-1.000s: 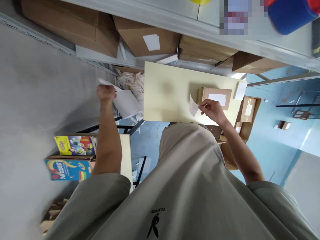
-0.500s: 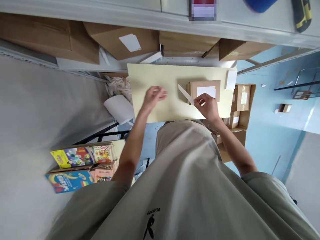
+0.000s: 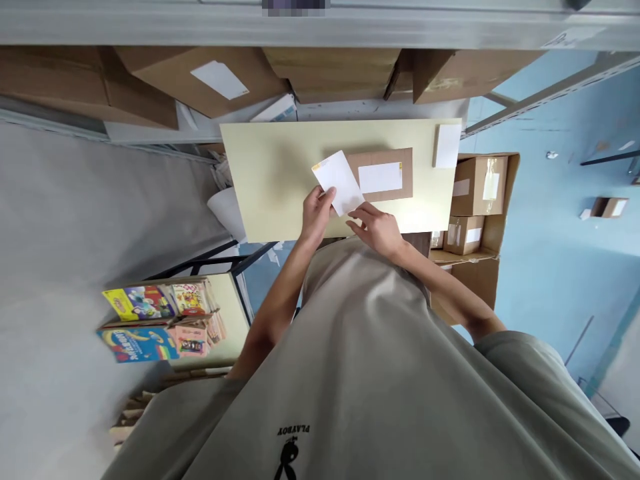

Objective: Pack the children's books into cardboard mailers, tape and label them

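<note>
My left hand [image 3: 317,212] pinches a white label [image 3: 339,181] with a small yellow mark at one corner, thumb on top. At the label's lower right edge, the bent fingers of my right hand [image 3: 379,230] close on it; the exact fingertip contact is hard to see. The label is tilted, held above a pale yellow board [image 3: 270,180] and overlapping the left end of a brown cardboard box [image 3: 387,159]. That box lies on the board with a similar white label [image 3: 380,178] on its top.
A stack of white labels [image 3: 447,146] lies at the board's right end. Beyond the board, large cartons [image 3: 333,73] line a shelf. At right, an open carton [image 3: 509,193] holds smaller boxes [image 3: 479,187]. Colourful printed cardboard [image 3: 143,343] stands at lower left.
The label has moved left from my right hand's grip into my left hand, its face now turned up. My hands have come together. The camera view has shifted.
</note>
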`<action>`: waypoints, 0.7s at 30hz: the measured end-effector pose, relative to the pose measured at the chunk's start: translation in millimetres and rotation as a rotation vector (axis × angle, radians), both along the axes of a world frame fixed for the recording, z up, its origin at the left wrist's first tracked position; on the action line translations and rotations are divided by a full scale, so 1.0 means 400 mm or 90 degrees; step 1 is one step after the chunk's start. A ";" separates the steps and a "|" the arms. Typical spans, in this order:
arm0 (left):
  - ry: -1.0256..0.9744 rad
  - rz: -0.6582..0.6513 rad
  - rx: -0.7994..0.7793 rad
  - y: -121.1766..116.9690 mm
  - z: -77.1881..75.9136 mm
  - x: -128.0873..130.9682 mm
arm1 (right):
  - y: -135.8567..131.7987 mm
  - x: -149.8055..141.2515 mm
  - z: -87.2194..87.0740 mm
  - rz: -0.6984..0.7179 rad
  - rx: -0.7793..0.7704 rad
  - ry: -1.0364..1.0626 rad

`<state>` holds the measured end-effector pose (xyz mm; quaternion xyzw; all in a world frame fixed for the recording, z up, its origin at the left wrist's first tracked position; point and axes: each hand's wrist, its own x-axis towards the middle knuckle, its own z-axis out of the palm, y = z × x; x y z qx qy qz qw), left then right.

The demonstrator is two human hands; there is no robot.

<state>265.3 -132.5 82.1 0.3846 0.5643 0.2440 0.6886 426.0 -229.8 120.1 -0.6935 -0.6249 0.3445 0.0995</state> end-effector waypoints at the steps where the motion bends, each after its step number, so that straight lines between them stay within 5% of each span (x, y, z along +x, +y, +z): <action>1: 0.008 -0.011 0.014 -0.010 -0.003 0.008 | -0.007 0.033 -0.005 -0.035 0.012 0.023; 5: 0.047 -0.084 0.091 -0.058 -0.016 0.050 | -0.021 0.173 -0.016 -0.149 0.105 0.074; 9: 0.081 -0.182 0.132 -0.106 -0.011 0.098 | -0.013 0.284 -0.023 -0.157 0.159 0.078; 15: 0.122 -0.247 0.238 -0.167 -0.011 0.137 | -0.008 0.375 -0.051 -0.006 0.153 0.055; 21: 0.147 -0.126 0.339 -0.212 -0.110 0.111 | -0.088 0.378 -0.027 0.174 0.250 0.022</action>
